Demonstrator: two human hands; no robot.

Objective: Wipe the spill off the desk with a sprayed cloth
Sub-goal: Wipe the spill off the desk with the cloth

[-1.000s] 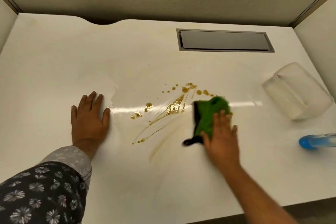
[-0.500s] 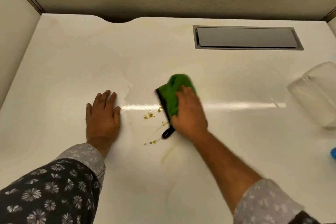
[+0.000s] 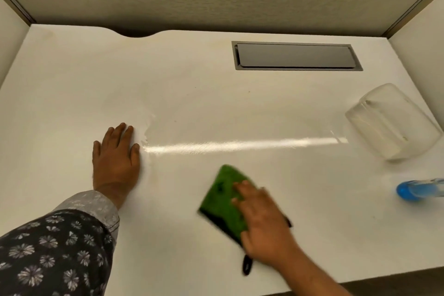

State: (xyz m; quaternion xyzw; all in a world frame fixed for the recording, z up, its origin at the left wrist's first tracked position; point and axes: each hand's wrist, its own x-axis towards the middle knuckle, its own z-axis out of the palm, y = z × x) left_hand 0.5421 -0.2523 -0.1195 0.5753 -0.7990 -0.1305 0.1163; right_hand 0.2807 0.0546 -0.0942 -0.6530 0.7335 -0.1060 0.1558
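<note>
A green cloth [image 3: 223, 199] with a black underside and a black loop lies flat on the white desk [image 3: 192, 103], near its front edge. My right hand [image 3: 264, 221] presses down on the cloth's right half, fingers spread and blurred by motion. My left hand [image 3: 116, 156] rests palm down on the desk to the left, fingers together, holding nothing. No brown spill marks show on the desk; a wet sheen with a bright streak runs across the middle.
A clear plastic cup [image 3: 389, 122] lies on its side at the right. A blue spray bottle [image 3: 418, 188] lies near the right edge. A grey cable hatch [image 3: 295, 55] is set in the desk at the back. Partition walls enclose three sides.
My right hand swept the cloth left over the brown spill, then back toward the front right. The brown drops and streaks are gone. My left hand stayed put.
</note>
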